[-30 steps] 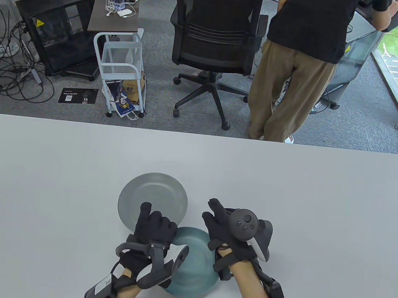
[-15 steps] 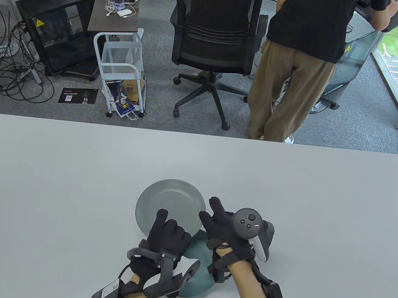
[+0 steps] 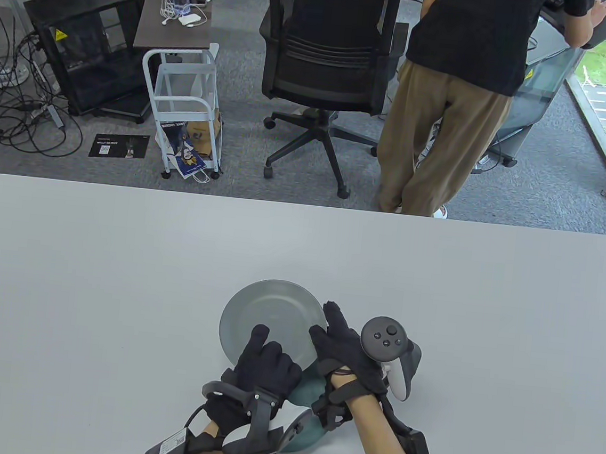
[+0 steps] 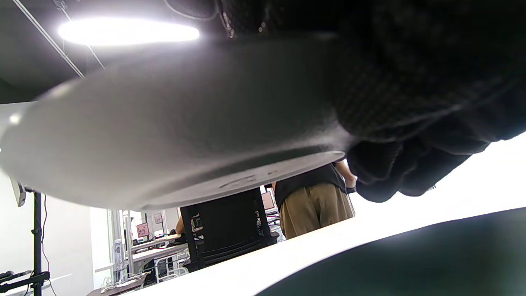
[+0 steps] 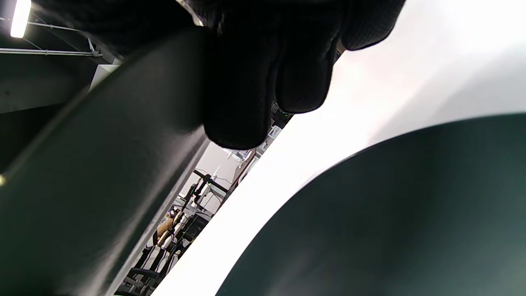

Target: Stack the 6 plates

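Observation:
A grey plate (image 3: 273, 315) is held just above the table near the front edge, partly over a teal plate (image 3: 310, 432). My left hand (image 3: 262, 349) grips the grey plate's near edge, thumb on top. My right hand (image 3: 333, 329) holds its right edge. In the left wrist view the grey plate's underside (image 4: 164, 123) is tilted, with my fingers (image 4: 411, 123) curled under it and the teal plate (image 4: 411, 255) below. In the right wrist view my fingers (image 5: 254, 82) hook under the plate's rim (image 5: 82, 185) above the teal plate (image 5: 390, 213). My arms hide most of the teal plate, so I cannot tell whether more plates lie under it.
The white table (image 3: 118, 252) spreads wide to the left, right and far side. Beyond its far edge stand an office chair (image 3: 325, 52), a person (image 3: 455, 92) and a small cart (image 3: 186, 103).
The grey plate has moved right and toward me, from left of the teal plate to partly over it. My left hand came with it, and my right hand has closed on its right edge.

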`<action>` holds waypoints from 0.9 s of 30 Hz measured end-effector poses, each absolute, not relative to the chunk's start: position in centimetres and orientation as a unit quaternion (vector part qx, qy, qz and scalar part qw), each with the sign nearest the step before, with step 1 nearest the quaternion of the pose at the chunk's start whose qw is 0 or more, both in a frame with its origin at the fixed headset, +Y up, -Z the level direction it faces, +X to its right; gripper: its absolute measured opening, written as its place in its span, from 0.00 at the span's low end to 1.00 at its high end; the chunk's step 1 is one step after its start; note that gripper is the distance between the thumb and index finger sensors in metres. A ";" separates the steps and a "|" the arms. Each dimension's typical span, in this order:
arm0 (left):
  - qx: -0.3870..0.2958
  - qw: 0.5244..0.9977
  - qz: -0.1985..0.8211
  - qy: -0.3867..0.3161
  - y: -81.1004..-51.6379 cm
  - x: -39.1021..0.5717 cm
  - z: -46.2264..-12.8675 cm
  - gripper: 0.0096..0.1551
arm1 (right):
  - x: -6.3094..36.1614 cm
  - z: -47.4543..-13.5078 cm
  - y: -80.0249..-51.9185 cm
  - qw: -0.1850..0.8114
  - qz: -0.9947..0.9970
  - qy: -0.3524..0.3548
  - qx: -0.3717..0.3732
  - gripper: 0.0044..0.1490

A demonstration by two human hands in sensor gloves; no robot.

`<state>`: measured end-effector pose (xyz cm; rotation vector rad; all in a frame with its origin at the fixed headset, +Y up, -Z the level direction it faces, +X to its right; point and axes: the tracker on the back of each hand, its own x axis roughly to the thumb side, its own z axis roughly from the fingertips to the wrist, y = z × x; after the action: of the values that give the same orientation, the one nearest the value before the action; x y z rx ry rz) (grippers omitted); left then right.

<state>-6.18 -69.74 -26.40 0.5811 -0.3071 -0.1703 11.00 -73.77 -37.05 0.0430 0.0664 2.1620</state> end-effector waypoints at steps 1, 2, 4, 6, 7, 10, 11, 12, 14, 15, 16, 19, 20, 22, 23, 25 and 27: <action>0.283 0.944 -0.082 -0.151 -69.8 -6.2 -26.4 0.19 | 11.0 -37.1 -73.8 0.474 0.880 0.027 0.015 0.39; 0.279 0.945 -0.083 -0.150 -69.8 -6.2 -26.5 0.20 | 11.0 -37.1 -73.8 0.477 0.879 0.027 0.013 0.38; 0.275 0.946 -0.075 -0.153 -69.8 -6.4 -26.6 0.21 | 11.1 -37.0 -73.8 0.472 0.881 0.023 0.011 0.38; 0.254 0.952 -0.062 -0.160 -69.7 -6.7 -26.8 0.22 | 11.2 -37.1 -73.8 0.467 0.884 0.019 0.010 0.37; 0.238 0.955 -0.050 -0.169 -69.7 -6.8 -27.0 0.24 | 11.3 -37.1 -73.9 0.465 0.885 0.018 0.009 0.37; 0.190 0.963 0.002 -0.193 -69.3 -7.4 -27.4 0.32 | 11.5 -37.1 -73.9 0.459 0.888 0.015 0.007 0.36; 0.186 0.963 0.012 -0.195 -69.1 -7.5 -27.4 0.34 | 11.6 -37.1 -73.9 0.455 0.890 0.014 0.007 0.36; 0.184 0.963 0.020 -0.194 -68.9 -7.8 -27.5 0.35 | 11.6 -37.1 -73.9 0.453 0.891 0.014 0.007 0.36; 0.186 0.965 0.035 -0.184 -68.6 -8.3 -27.6 0.35 | 11.7 -37.1 -73.8 0.453 0.891 0.016 0.008 0.35; 0.186 0.965 0.044 -0.179 -68.4 -8.7 -27.7 0.35 | 11.8 -37.1 -73.9 0.452 0.892 0.019 0.009 0.35; 0.185 0.966 0.052 -0.171 -68.3 -9.0 -27.9 0.35 | 11.8 -37.2 -73.9 0.450 0.893 0.022 0.011 0.35; 0.191 0.969 0.082 -0.134 -67.8 -10.4 -28.5 0.36 | 12.0 -37.2 -73.8 0.444 0.895 0.030 0.021 0.34; 0.196 0.969 0.086 -0.120 -67.7 -10.9 -28.6 0.36 | 12.0 -37.2 -73.8 0.441 0.896 0.034 0.025 0.33; 0.199 0.971 0.095 -0.089 -67.5 -11.9 -29.0 0.38 | 12.1 -37.2 -73.8 0.435 0.899 0.040 0.035 0.33; 0.205 0.971 0.103 -0.074 -67.5 -12.6 -29.3 0.38 | 12.1 -37.2 -73.8 0.431 0.900 0.044 0.042 0.32; 0.197 0.973 0.111 -0.045 -67.6 -13.7 -29.8 0.40 | 12.1 -37.2 -73.9 0.427 0.901 0.051 0.057 0.32; 0.169 0.977 0.127 -0.022 -67.9 -14.8 -30.5 0.42 | 12.2 -37.2 -74.0 0.422 0.902 0.059 0.076 0.31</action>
<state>-14.76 -67.88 -30.51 0.3408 -0.0437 0.2552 12.15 -73.98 -37.24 0.1891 0.1486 2.2582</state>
